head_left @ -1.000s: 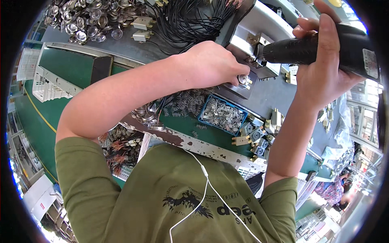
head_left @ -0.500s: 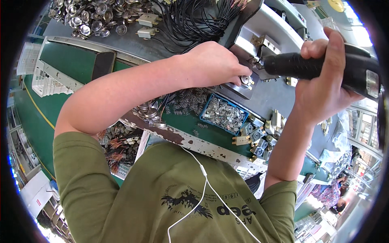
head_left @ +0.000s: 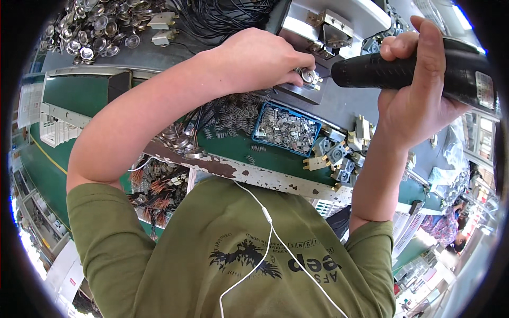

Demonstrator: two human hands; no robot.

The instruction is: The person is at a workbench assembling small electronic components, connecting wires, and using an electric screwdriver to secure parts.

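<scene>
My left hand (head_left: 265, 61) pinches a small round metal-capped part (head_left: 307, 77) with pale prongs, at a metal block (head_left: 305, 94) on the bench. Wrapped around a black electric screwdriver (head_left: 382, 70) is my right hand (head_left: 419, 90). The screwdriver lies nearly level, its nose pointing left, and its thin bit reaches close to the part; whether the two touch I cannot tell. Just below the block, a blue tray (head_left: 286, 130) holds many small metal pieces. Loose springs (head_left: 236, 114) are heaped left of the tray.
Many round metal caps (head_left: 101, 24) and black cables (head_left: 222, 18) lie at the far left. A metal fixture (head_left: 328, 32) stands beyond my left hand. Grey square parts with prongs (head_left: 336, 153) sit right of the tray. The bench's chipped white edge (head_left: 254, 174) runs before me.
The view has shifted, so the bench sits a little further left. The screwdriver's nose has come lower beside the part. Both hands keep their holds.
</scene>
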